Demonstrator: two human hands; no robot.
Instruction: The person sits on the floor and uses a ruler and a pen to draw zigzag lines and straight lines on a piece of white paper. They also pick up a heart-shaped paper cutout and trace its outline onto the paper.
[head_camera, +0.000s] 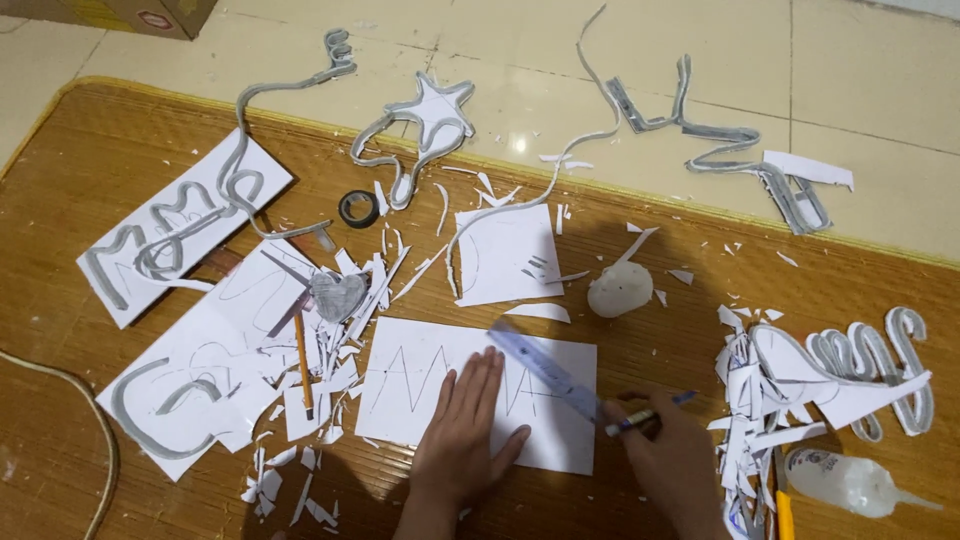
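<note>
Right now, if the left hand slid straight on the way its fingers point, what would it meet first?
Probably the clear ruler, lying slantwise across the white sheet just beyond the left hand. The fingertips already sit close to its upper end; whether they touch it is unclear.

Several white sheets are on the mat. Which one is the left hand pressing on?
The sheet with the zigzag line, nearest the person. The left hand lies flat on it, with a clear ruler across it. The other sheets lie farther up and left, untouched.

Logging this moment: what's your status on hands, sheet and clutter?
Left hand flat on white sheet, pinning ruler. Right hand in grip on pen. Paper scraps and pencil lie beside the sheet.
</note>
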